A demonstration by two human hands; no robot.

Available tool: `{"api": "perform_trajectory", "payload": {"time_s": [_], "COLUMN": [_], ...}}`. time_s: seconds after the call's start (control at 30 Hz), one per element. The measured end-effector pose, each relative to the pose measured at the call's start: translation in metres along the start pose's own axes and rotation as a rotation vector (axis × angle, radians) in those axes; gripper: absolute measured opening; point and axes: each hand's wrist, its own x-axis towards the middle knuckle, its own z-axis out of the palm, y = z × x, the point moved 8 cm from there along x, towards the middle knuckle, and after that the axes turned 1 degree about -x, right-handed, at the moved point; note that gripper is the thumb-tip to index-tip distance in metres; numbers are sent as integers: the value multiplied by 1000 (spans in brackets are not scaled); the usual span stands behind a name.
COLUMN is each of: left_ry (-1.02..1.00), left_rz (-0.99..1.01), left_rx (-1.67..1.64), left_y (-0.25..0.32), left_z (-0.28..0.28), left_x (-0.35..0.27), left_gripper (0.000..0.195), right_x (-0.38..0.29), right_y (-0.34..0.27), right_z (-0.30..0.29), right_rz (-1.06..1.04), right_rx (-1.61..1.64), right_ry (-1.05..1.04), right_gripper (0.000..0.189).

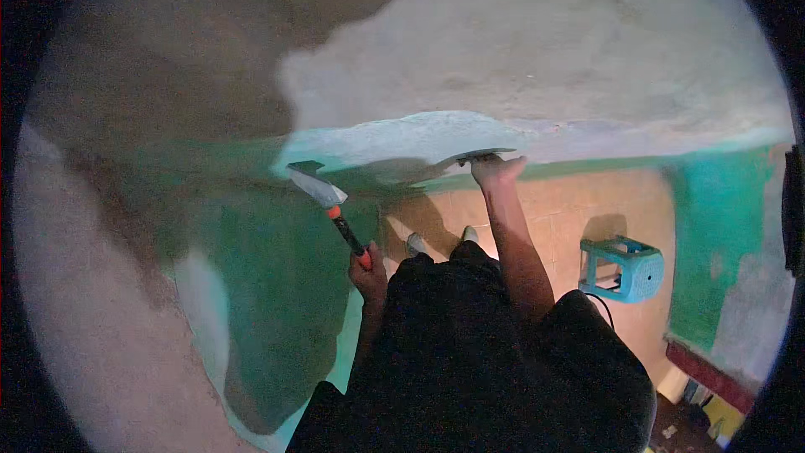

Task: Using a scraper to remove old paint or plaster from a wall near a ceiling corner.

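My left hand (370, 274) grips the black and orange handle of a trowel (317, 189), its pale metal blade pointing up and to the left, near the wall. A little of something dark shows at the blade's tip. To the right, my right hand (494, 170) is raised to the wall (528, 69) and holds a flat, thin-bladed tool (487, 153) seen almost edge-on. The tool lies at or very near a whitish strip (402, 132) above the green lower part of the wall. My fingers and the tool's grip are partly hidden.
A light blue plastic stool (629, 270) stands on the tiled floor (556, 220) at the right. Green walls (707, 233) rise at both sides. A dark red ledge (710, 374) and a cluster of unclear items lie at the lower right. Shadows cover the wall's left part.
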Motion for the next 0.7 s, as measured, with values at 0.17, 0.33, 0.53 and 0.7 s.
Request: {"api": "perform_trajectory", "payload": {"time_s": [0.17, 0.33, 0.53, 0.7], "left_ry": [9, -20, -50, -400], "left_rz": [11, 64, 242, -34], "left_rx": [103, -37, 119, 469], "left_y": [-25, -6, 23, 12], "left_z": [-9, 5, 5, 29], "left_x": [0, -9, -6, -2], "left_gripper": [33, 31, 31, 43], "right_x": [-32, -4, -23, -26], "right_y": [-40, -118, -89, -77], "right_z": [32, 32, 18, 18], "right_rz": [-538, -844, -810, -727], "right_rx": [-447, -482, -452, -559], "right_ry": [-259, -159, -227, -329], "right_gripper": [100, 93, 80, 80]}}
